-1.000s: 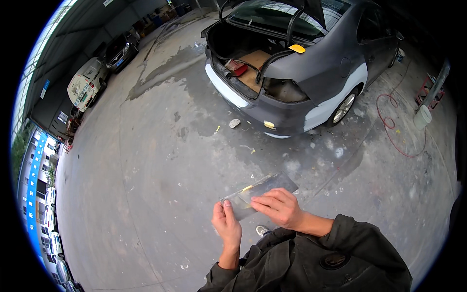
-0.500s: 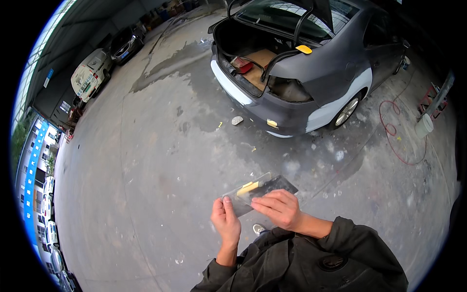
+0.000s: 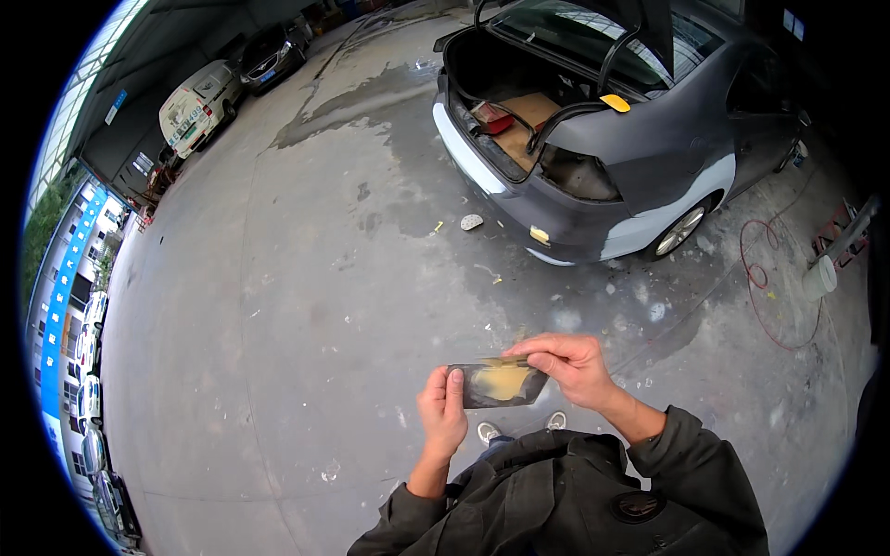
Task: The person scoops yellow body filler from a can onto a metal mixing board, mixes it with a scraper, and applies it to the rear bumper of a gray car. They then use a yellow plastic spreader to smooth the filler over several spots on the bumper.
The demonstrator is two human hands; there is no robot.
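Note:
My left hand [image 3: 438,422] grips the left end of a flat, dark rectangular plate [image 3: 477,397], thumb on its face. A pale yellow paste [image 3: 510,382] is smeared across the plate. My right hand [image 3: 575,375] is closed at the plate's upper right, thumb in front, pinching a thin paste-streaked edge; whether this is a separate blade I cannot tell. Both hands are above the concrete floor, over my shoes [image 3: 489,432].
A dark grey sedan [image 3: 672,148] with open trunk and pale patches stands ahead, a yellow flat piece [image 3: 615,102] on it. A red hose [image 3: 756,276] and white bucket [image 3: 820,277] are at right. A white van [image 3: 195,107] and dark car [image 3: 269,60] are back left.
The plate has turned more level and its yellow paste shows more broadly. My right hand has risen and shifted right, its thumb now in front. The view has swung slightly left.

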